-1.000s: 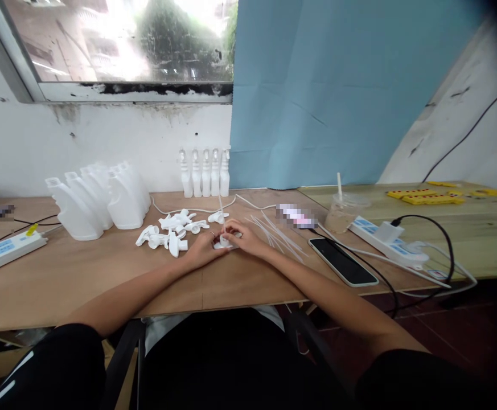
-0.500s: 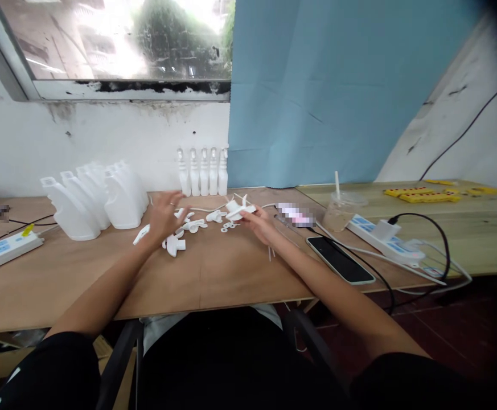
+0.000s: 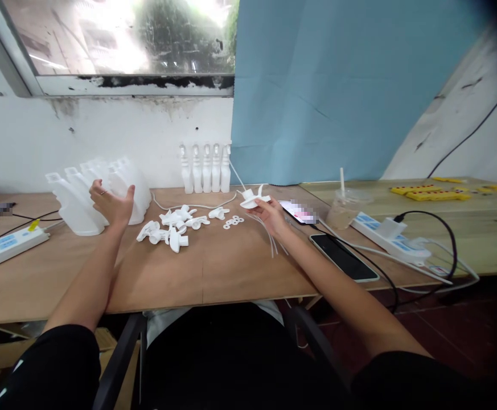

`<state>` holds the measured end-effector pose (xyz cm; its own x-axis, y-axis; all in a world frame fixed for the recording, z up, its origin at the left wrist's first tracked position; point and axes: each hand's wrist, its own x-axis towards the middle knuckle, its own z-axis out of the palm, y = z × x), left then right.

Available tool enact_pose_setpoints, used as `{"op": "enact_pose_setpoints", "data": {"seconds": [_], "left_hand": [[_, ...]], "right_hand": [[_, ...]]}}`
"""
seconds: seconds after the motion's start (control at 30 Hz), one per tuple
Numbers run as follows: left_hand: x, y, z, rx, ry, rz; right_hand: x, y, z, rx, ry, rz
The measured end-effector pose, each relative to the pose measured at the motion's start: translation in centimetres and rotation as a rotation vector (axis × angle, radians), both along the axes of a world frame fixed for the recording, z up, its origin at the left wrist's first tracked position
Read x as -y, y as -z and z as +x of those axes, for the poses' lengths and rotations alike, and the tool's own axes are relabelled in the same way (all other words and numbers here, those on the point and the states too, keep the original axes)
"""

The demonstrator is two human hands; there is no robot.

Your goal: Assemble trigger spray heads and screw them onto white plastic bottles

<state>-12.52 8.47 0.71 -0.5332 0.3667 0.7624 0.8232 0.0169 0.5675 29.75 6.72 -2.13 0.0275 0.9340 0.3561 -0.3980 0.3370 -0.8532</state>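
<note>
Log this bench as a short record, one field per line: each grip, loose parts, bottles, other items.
Left grip: open, fingers spread, in front of the headless bottles; contact unclear
Right grip: holding a white trigger head, with a thin tube slanting up from it
Loose parts: pile of trigger heads; small white rings; thin tubes
Finished-looking bottles: five spray bottles standing in a row by the wall
Other items: dark-screened phone, lidded cup with straw
</note>
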Motion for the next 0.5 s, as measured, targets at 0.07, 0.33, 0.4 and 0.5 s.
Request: {"op": "enact_pose_setpoints", "data": {"seconds": [0.07, 0.33, 0.4, 0.5], "left_hand": [[-0.5, 0.5, 0.0, 0.034, 0.009, -0.022], [-0.8, 1.0, -0.1, -0.076, 0.084, 0.033], [-0.5, 0.8, 0.5, -0.246, 0.164, 0.085], [-0.1, 0.6, 1.7, -0.561, 0.377, 0.077]], "right_hand": [[-0.2, -0.2, 0.3, -0.020, 0.008, 0.001], [-0.7, -0.7, 1.1, -0.191, -0.003, -0.031], [-0.8, -0.8, 1.3, -0.210, -0.001, -0.043], [-1.1, -0.8, 1.7, -0.240, 0.046, -0.089]]}}
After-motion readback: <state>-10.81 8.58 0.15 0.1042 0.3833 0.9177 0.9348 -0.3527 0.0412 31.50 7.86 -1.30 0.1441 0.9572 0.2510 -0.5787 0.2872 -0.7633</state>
